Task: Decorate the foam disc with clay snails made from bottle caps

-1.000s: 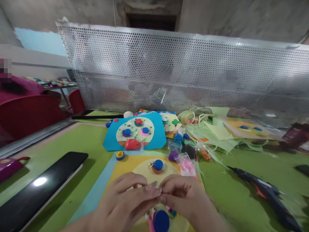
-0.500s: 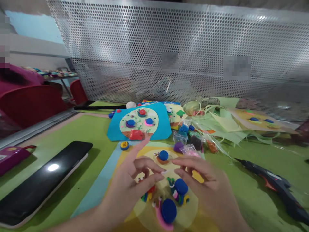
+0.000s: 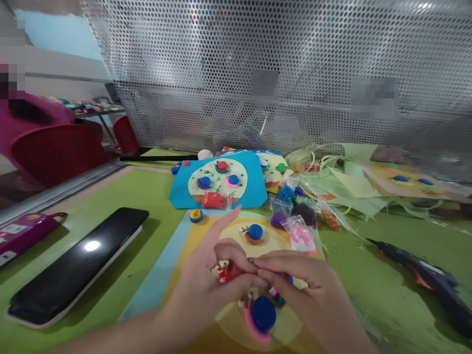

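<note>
My left hand and my right hand meet over a yellow card, fingertips pinched together. Whatever lies between them is too small and covered to make out. Under the fingers, a pale round panel bears clay snails with bottle-cap shells. Nearest me is a pink snail with a dark blue cap. Beyond my fingertips sits a brown snail with a blue cap. A red clay figure with eyes shows beside my left fingers. Another blue-capped snail is mostly hidden by my right hand.
Behind lies a blue card with more snails. Bags of clay, including a pink one, lie back right. A glue gun is at right; a black phone-like slab and purple power strip at left. Perforated metal stands behind.
My right hand has moved left so its fingertips meet those of my left hand. The small white piece seen in my left fingertips is now hidden. The view has shifted slightly.
</note>
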`<state>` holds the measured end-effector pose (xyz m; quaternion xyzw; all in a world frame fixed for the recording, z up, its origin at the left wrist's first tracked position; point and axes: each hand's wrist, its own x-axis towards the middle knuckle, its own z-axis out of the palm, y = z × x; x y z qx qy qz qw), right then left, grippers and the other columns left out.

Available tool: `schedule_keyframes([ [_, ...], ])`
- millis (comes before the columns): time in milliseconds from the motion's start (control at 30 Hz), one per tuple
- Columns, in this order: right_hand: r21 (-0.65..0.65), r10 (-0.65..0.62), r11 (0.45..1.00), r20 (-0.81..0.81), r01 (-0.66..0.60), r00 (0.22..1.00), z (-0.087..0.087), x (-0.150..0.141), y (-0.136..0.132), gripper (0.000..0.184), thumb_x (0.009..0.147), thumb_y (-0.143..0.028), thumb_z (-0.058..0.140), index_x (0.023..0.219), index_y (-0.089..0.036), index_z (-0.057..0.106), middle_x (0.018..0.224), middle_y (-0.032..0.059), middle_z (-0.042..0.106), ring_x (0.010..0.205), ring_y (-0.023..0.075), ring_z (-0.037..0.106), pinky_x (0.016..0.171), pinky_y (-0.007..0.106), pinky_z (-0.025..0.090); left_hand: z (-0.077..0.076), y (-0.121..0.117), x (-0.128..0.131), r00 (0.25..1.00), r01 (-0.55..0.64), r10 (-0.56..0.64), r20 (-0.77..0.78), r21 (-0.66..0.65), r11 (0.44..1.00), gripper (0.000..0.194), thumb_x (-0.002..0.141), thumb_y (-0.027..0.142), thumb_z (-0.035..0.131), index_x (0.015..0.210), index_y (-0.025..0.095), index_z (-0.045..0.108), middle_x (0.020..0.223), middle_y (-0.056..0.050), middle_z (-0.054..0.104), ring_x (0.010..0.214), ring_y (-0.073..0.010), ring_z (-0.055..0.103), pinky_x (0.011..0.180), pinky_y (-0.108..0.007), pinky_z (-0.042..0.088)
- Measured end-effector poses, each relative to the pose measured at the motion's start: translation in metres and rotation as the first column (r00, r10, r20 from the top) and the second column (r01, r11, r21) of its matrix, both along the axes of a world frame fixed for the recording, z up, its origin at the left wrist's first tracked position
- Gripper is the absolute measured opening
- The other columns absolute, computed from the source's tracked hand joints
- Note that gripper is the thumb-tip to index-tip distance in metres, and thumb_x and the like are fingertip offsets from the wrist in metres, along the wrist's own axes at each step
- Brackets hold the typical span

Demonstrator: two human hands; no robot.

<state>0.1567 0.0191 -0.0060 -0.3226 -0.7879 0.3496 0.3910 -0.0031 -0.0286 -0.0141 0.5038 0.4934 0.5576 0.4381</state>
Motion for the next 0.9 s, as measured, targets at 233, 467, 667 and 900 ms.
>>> schedule_keyframes([
  [233,0.027,-0.139,0.990,0.046,0.138,0.989,0.001,0.009,0.001,0.018,0.083,-0.027,0.056,0.091,-0.031,0.072,0.091,-0.0027,0.073,0.083,0.0138,0.068,0.068,0.019,0.055,0.004,0.003,0.001,1.000,0.002,-0.001,0.029,-0.056,0.998,0.092,0.070,0.020,0.072,0.144,0.024,0.017,0.062,0.005,0.066,0.064,-0.0139,0.060,0.062,-0.024,0.048],
  [467,-0.011,-0.012,1.000,0.135,0.014,0.991,-0.002,0.007,0.004,0.019,0.079,-0.028,0.062,0.095,-0.028,0.071,0.093,0.0000,0.073,0.078,0.0152,0.068,0.070,0.024,0.056,0.002,0.001,0.002,0.989,0.108,-0.094,0.111,-0.124,0.986,0.095,0.064,0.019,0.076,0.143,0.024,0.023,0.072,0.001,0.069,0.069,-0.0173,0.063,0.063,-0.028,0.052],
  [667,-0.031,0.068,0.997,0.147,-0.064,0.987,-0.004,0.003,0.005,0.019,0.084,-0.027,0.055,0.094,-0.028,0.071,0.092,0.0008,0.073,0.083,0.0164,0.068,0.073,0.025,0.056,-0.004,0.004,0.002,0.943,0.120,-0.063,0.327,-0.158,0.980,0.103,0.064,0.018,0.077,0.144,0.023,0.012,0.065,0.003,0.068,0.056,-0.0155,0.061,0.051,-0.028,0.051],
  [900,0.050,-0.038,0.998,0.082,0.034,0.996,-0.002,0.005,0.002,0.021,0.086,-0.024,0.051,0.088,-0.026,0.072,0.089,0.0000,0.073,0.084,0.0153,0.068,0.074,0.025,0.055,0.002,0.007,0.001,0.904,0.143,-0.036,0.426,-0.222,0.965,0.102,0.062,0.014,0.079,0.142,0.016,0.017,0.059,0.003,0.068,0.053,-0.0099,0.058,0.052,-0.021,0.046],
])
